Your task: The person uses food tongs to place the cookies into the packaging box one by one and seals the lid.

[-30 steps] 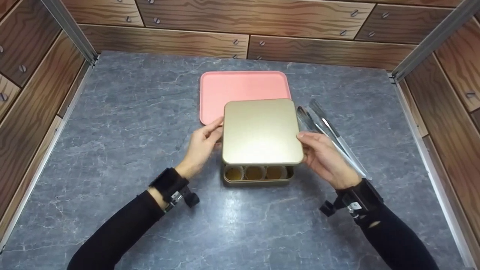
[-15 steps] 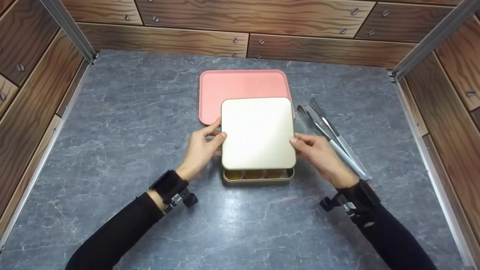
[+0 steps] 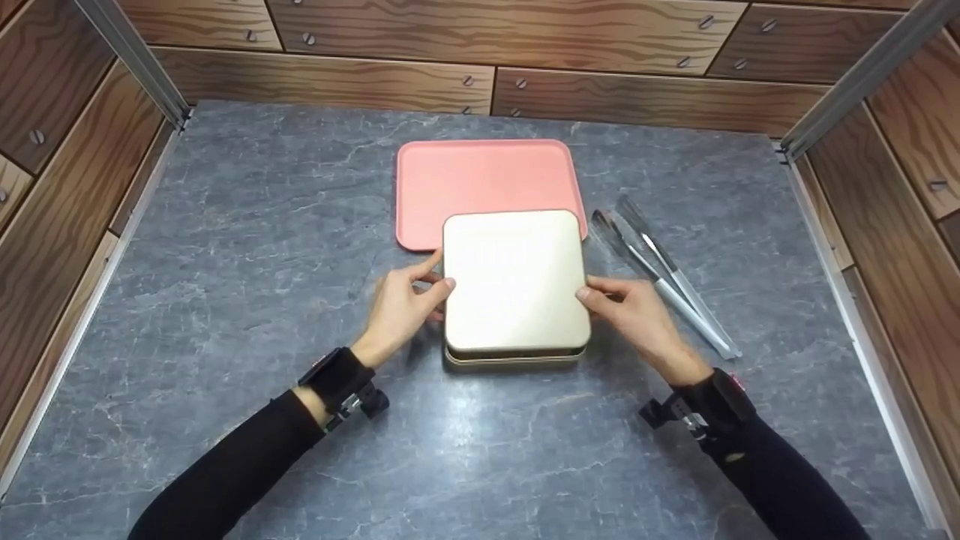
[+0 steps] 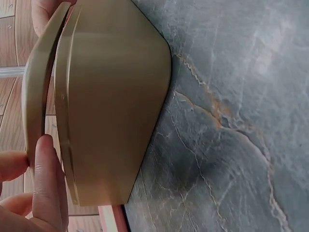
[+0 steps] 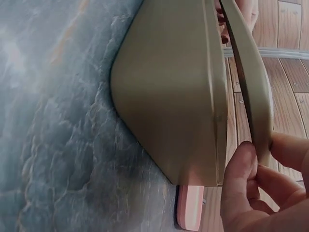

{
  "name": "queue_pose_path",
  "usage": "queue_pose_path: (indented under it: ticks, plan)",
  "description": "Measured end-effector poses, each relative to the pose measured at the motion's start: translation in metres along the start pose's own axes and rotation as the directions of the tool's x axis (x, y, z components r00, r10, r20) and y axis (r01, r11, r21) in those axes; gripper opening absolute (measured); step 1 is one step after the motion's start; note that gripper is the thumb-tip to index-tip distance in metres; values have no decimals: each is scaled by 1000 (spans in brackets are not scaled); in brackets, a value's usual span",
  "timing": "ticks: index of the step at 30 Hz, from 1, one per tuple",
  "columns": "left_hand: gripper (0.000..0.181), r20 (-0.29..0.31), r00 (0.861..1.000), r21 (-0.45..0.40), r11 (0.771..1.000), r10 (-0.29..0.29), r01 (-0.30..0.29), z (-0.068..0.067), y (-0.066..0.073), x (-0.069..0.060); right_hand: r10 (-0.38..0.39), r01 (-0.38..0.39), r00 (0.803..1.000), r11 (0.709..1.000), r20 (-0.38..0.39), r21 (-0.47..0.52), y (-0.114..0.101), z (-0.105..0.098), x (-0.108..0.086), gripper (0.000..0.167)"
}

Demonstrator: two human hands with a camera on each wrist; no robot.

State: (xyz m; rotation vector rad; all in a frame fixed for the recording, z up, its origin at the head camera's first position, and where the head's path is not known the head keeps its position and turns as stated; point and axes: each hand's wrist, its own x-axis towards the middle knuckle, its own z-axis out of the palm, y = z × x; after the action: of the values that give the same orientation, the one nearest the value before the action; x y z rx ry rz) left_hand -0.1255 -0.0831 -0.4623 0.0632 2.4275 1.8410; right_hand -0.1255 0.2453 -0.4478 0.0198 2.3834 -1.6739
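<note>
A gold square tin (image 3: 517, 361) rests on the table, with its gold lid (image 3: 517, 281) held over it, slightly raised and tilted. My left hand (image 3: 401, 304) pinches the lid's left edge between thumb and fingers. On the opposite edge, my right hand (image 3: 634, 311) pinches it the same way. In the left wrist view, a narrow gap parts the lid (image 4: 35, 96) from the rim of the tin (image 4: 111, 96). The right wrist view shows a wider gap between lid (image 5: 256, 92) and tin (image 5: 169, 92). The tin's contents are hidden.
A pink tray (image 3: 487, 169) lies behind the tin, its near right part covered from view by the lid. Metal tongs (image 3: 681, 306) lie on the table to the right of the hands. Wood-patterned walls (image 3: 375, 79) enclose the grey marbled tabletop (image 3: 285, 187).
Both hands have brought the lid leftward, then down and nearer over the tin. The round paper cups seen inside the tin earlier are now covered. Tray and tongs stay put.
</note>
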Motion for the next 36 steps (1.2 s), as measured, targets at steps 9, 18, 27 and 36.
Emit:
queue_pose_path:
  ticks: [9,18,27,36]
  plan:
    - [55,27,1000,120,993,-3,0,-1,0,-5,-114,114,993,972,11,-207,5,3,-4,44]
    - [55,25,1000,150,989,-2,-1,1,-2,-7,-164,157,986,930,6,-333,9,1,-5,44]
    - [57,26,1000,122,992,-7,4,2,-4,-8,-182,176,983,920,16,-349,10,2,-5,43]
    - [58,30,999,153,988,-20,15,3,-3,-9,-210,201,978,913,13,-354,15,3,-6,40]
